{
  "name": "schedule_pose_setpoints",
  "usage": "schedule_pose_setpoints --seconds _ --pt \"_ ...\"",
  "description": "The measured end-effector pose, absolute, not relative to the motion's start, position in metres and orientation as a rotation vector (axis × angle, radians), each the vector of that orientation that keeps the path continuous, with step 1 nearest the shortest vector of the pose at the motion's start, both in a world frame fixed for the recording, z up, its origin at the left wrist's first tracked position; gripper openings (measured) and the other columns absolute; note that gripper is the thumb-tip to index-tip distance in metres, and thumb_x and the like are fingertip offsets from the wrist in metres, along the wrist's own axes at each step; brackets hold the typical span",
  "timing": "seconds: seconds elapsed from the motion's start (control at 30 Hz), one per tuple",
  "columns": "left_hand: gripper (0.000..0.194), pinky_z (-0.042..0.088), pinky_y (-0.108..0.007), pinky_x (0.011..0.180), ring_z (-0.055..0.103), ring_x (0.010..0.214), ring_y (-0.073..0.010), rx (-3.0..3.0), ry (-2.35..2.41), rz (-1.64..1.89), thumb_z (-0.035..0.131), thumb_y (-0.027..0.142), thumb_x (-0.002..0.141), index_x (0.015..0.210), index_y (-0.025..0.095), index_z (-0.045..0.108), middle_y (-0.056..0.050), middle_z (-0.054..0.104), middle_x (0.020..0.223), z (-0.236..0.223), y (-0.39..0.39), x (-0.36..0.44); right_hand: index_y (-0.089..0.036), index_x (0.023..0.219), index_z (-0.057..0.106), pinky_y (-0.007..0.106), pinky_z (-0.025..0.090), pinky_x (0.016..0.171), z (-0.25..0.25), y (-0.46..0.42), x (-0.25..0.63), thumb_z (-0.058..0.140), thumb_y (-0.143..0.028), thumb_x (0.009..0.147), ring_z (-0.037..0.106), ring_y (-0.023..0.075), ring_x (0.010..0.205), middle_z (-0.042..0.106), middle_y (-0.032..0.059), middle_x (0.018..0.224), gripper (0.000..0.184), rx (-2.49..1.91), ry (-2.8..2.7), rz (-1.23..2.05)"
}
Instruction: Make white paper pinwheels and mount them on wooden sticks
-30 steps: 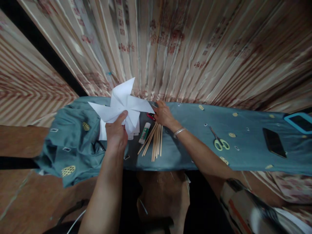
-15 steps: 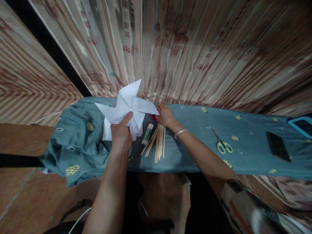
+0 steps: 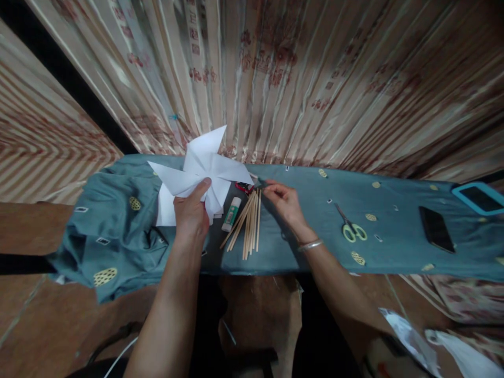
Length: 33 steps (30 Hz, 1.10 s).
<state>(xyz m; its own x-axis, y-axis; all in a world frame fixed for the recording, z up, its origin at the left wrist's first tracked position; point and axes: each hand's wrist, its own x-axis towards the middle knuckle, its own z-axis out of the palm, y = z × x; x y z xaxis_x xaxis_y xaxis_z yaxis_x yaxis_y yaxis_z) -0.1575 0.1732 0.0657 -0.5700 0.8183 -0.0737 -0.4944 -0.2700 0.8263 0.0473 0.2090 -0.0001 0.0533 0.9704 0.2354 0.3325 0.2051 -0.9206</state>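
Note:
My left hand grips a white paper pinwheel, thumb on top near its centre. Under it lie white paper sheets. My right hand, a silver bangle on its wrist, is closed in a pinch just right of the pinwheel's tip. A small, slim thing seems to be at its fingertips, too small and blurred to name. Below the fingertips, several thin wooden sticks lie fanned out. Beside them is a glue stick. A small red and black object shows partly behind the pinwheel's right blade.
Scissors with pale green handles lie on the grey-green cloth to the right. Farther right are a black phone and a blue-framed device. The cloth is bunched at the left end. A patterned curtain hangs behind.
My right hand has drawn back from beside the red and black object toward the right and slightly nearer me, fingers pinched. My left hand keeps hold of the pinwheel. The view has shifted slightly.

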Motion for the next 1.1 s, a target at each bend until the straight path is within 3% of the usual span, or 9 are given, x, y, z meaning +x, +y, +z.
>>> schedule_pose_setpoints --seconds 0.2,0.5,0.73,0.87,1.1 --pt "0.029 0.057 -0.039 0.087 0.070 0.102 -0.0257 0.578 1.023 1.835 0.084 0.020 0.051 0.076 0.021 0.070 -0.002 0.077 0.091 0.059 0.174 -0.128 -0.023 0.065 0.072 0.044 0.047 0.098 -0.021 0.148 0.111 0.075 -0.042 0.065 0.065 0.0268 0.111 0.075 0.0078 0.105 0.020 -1.432 -1.226 0.913" --pt "0.026 0.058 -0.034 0.084 0.072 0.083 -0.0219 0.642 0.986 1.634 0.084 0.021 0.050 0.072 0.020 0.071 -0.001 0.077 0.081 0.040 0.177 -0.063 -0.022 0.079 0.070 0.049 0.033 0.112 -0.024 0.129 0.159 0.061 -0.031 0.082 0.052 0.0269 0.130 0.063 0.0112 0.131 0.013 -1.594 -1.559 0.480" --pt "0.025 0.059 -0.035 0.083 0.071 0.091 -0.0243 0.668 0.997 1.580 0.085 0.021 0.049 0.068 0.021 0.069 -0.001 0.075 0.077 0.035 0.182 -0.041 -0.021 0.081 0.069 0.051 0.031 0.114 -0.026 0.124 0.174 0.058 -0.020 0.082 0.042 0.0280 0.139 0.056 0.0122 0.140 0.011 -1.647 -1.738 0.420" --pt "0.031 0.058 -0.036 0.089 0.071 0.092 -0.0232 0.689 0.981 1.620 0.084 0.019 0.050 0.078 0.021 0.070 0.000 0.075 0.079 0.039 0.183 -0.041 -0.020 0.082 0.069 0.050 0.033 0.114 -0.023 0.125 0.176 0.057 -0.018 0.082 0.043 0.0283 0.138 0.056 0.0128 0.139 0.012 -1.648 -1.747 0.403" --pt "0.038 0.056 -0.041 0.092 0.065 0.111 -0.0266 0.735 1.063 1.611 0.086 0.028 0.054 0.089 0.028 0.071 0.002 0.076 0.096 0.052 0.178 -0.052 -0.020 0.092 0.068 0.051 0.035 0.113 -0.019 0.126 0.165 0.065 -0.030 0.082 0.043 0.0308 0.138 0.057 0.0138 0.138 0.015 -1.669 -1.763 0.387"
